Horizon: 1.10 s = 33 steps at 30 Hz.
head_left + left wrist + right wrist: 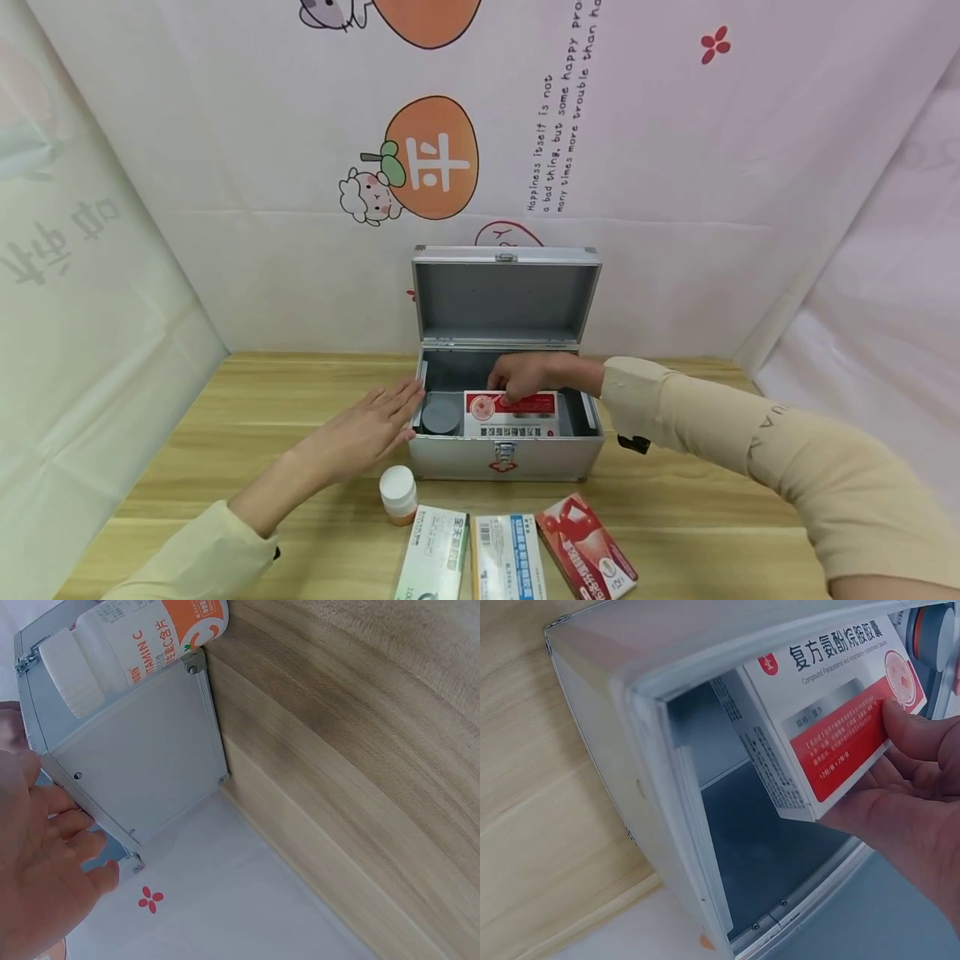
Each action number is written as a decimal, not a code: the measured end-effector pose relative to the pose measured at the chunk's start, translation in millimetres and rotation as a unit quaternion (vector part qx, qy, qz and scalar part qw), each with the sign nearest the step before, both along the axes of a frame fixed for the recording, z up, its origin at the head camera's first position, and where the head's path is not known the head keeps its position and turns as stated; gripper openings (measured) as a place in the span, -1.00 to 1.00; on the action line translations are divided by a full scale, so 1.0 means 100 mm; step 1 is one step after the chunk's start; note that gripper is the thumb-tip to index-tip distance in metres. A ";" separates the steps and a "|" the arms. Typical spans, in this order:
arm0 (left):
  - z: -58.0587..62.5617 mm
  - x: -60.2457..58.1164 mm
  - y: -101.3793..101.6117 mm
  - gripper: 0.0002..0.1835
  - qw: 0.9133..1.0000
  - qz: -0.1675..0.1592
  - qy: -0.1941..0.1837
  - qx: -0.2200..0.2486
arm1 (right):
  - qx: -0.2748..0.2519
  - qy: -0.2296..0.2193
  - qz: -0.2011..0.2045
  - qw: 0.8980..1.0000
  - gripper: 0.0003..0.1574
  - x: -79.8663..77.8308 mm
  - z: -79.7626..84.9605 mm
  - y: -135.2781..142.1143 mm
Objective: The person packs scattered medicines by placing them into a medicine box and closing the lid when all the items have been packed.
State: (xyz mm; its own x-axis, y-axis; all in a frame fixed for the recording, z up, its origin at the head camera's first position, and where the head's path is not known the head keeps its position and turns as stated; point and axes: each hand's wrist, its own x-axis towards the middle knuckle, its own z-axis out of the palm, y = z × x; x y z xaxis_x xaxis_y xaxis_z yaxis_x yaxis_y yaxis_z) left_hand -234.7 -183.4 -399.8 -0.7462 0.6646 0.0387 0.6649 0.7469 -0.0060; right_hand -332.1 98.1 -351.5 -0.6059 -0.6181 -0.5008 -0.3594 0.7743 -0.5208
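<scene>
A silver metal case (465, 458) stands on the table with its lid raised. My right hand (522, 375) reaches into it and grips a red-and-white medicine box (480, 427). In the right wrist view, the thumb lies on the front of that medicine box (832, 697) and the fingers go behind it. It sits tilted within the case's opening. To its left inside the case is a round grey lid (441, 417). My left hand (367, 429) rests on the case's left rim, its fingers extended; in the left wrist view the left hand (45, 847) lies along that edge.
In front of the case stand a white-capped vitamin C bottle (398, 493), a green-and-white box (432, 554), a blue-and-white box (508, 558) and a red box (587, 547). A small black object (634, 443) lies right of the case. A printed cloth (300, 275) hangs behind.
</scene>
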 end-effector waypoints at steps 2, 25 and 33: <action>-0.01 0.00 0.00 -0.34 1.000 0.000 0.001 -0.001 | 0.006 -0.003 -0.004 1.000 -0.67 -0.01 -0.03 -0.02; 0.00 0.01 0.00 -0.34 1.000 0.003 -0.001 0.001 | 0.092 -0.058 0.023 0.994 -0.78 -0.10 -0.14 -0.15; 0.00 0.01 -0.01 -0.34 1.000 0.002 0.003 0.001 | 0.093 -0.068 0.030 0.993 -0.76 -0.11 -0.22 -0.18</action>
